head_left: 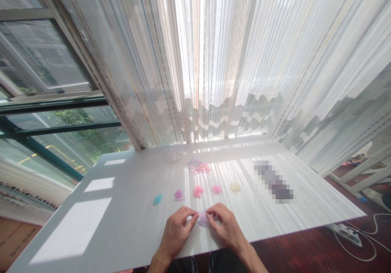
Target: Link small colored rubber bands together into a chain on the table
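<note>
A small pile of pale lavender elastic bands (203, 219) lies on the white table near its front edge, between my two hands. My left hand (180, 229) is at its left side, thumb and forefinger pinched together at the bands. From the other side my right hand (225, 225) pinches at the same pile, its other fingers curled. Just beyond lie small heaps of bands in a row: teal (157, 199), purple (179, 194), bright pink (198, 191), light pink (217, 189) and pale yellow (235, 187). Single bands are too small to make out.
Farther back is a larger mixed heap of pink and bluish bands (198, 167). A clear round container (176, 154) stands behind it, and a clear lid-like disc (224, 147) near the curtain (214, 61). At right a blurred-out object (273, 181) lies on the table (128, 224).
</note>
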`<state>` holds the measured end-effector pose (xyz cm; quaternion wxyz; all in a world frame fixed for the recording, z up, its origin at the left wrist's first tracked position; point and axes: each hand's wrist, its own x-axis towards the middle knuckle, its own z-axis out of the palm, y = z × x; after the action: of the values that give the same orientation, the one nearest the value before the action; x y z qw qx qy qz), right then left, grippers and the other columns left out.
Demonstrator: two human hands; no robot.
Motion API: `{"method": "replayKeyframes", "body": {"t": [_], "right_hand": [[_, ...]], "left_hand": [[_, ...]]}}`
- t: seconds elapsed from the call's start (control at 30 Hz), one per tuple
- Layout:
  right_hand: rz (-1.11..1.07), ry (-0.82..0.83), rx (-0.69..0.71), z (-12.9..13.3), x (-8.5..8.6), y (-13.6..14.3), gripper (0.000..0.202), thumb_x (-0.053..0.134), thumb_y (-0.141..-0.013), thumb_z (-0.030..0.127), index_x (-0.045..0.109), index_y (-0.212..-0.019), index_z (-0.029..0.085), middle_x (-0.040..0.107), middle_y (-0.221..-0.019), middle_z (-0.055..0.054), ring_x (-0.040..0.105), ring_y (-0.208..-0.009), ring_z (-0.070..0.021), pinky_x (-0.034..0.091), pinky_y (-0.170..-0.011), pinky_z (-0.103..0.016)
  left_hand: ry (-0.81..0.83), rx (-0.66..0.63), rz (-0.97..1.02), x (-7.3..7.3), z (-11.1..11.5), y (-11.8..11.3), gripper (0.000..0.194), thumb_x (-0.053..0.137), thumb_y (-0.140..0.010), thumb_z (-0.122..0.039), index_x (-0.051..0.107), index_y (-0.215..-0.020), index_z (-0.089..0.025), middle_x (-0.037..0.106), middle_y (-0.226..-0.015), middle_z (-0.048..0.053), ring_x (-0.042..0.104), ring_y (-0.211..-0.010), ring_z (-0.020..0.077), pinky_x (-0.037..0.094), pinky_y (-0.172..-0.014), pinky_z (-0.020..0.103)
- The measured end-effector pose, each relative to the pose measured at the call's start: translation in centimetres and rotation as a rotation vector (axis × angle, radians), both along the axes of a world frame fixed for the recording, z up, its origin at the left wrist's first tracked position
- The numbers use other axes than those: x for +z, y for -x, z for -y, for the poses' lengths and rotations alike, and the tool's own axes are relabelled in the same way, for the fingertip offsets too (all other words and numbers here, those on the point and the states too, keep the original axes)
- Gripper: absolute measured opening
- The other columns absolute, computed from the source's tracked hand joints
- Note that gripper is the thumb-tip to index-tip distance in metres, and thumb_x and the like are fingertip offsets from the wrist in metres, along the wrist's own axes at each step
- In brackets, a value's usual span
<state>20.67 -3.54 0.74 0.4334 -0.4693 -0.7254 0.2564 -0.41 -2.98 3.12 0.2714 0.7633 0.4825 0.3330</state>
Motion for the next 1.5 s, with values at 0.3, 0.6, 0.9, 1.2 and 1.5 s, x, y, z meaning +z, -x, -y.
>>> {"method": "replayKeyframes", "body": {"t": [0.3, 0.6, 0.9, 1.2, 1.5], "right_hand": [[0.006, -0.005, 0.008, 0.08, 0.01, 0.0, 0.01, 0.061, -0.095, 0.022, 0.071, -0.094, 0.021, 0.069, -0.085, -0.005, 0.066, -0.077, -0.0192, 0.055, -0.07, -0.029], [-0.04, -0.006, 0.052, 0.24, 0.07, -0.17, 0.017, 0.06, -0.099, 0.03, 0.076, -0.099, 0.023, 0.07, -0.089, -0.007, 0.069, -0.083, -0.0202, 0.058, -0.075, -0.031], [-0.038, -0.005, 0.046, 0.1, -0.12, -0.13, 0.017, 0.059, -0.099, 0.026, 0.075, -0.096, 0.022, 0.069, -0.087, -0.006, 0.069, -0.081, -0.0202, 0.057, -0.075, -0.03], [-0.033, -0.023, 0.033, 0.09, -0.13, -0.07, 0.013, 0.061, -0.096, 0.02, 0.074, -0.096, 0.022, 0.069, -0.086, -0.005, 0.068, -0.08, -0.0202, 0.056, -0.074, -0.029], [-0.032, -0.018, 0.016, 0.1, -0.23, -0.06, 0.012, 0.061, -0.095, 0.019, 0.073, -0.093, 0.022, 0.069, -0.084, -0.005, 0.068, -0.079, -0.0205, 0.055, -0.073, -0.029]], "left_hand": [[-0.004, -0.015, 0.029, 0.11, 0.11, -0.05, 0.022, 0.058, -0.1, -0.036, 0.076, -0.095, -0.023, 0.076, -0.09, 0.004, 0.071, -0.078, 0.0159, 0.055, -0.063, 0.021], [-0.079, -0.071, -0.047, -0.27, 0.27, -0.62, 0.022, 0.056, -0.101, -0.035, 0.075, -0.099, -0.025, 0.075, -0.09, 0.003, 0.069, -0.071, 0.0145, 0.056, -0.068, 0.023], [-0.054, -0.065, -0.05, -0.42, 0.22, -0.2, 0.022, 0.056, -0.102, -0.035, 0.075, -0.102, -0.025, 0.075, -0.094, 0.004, 0.07, -0.077, 0.0155, 0.056, -0.071, 0.024], [-0.083, -0.028, -0.054, -0.06, 0.24, -0.18, 0.017, 0.06, -0.099, -0.032, 0.075, -0.097, -0.024, 0.075, -0.089, 0.002, 0.066, -0.069, 0.0136, 0.054, -0.065, 0.022], [-0.095, -0.005, -0.067, -0.06, 0.28, -0.31, 0.013, 0.063, -0.096, -0.029, 0.073, -0.091, -0.024, 0.074, -0.085, 0.0, 0.064, -0.066, 0.0138, 0.053, -0.063, 0.023]]}}
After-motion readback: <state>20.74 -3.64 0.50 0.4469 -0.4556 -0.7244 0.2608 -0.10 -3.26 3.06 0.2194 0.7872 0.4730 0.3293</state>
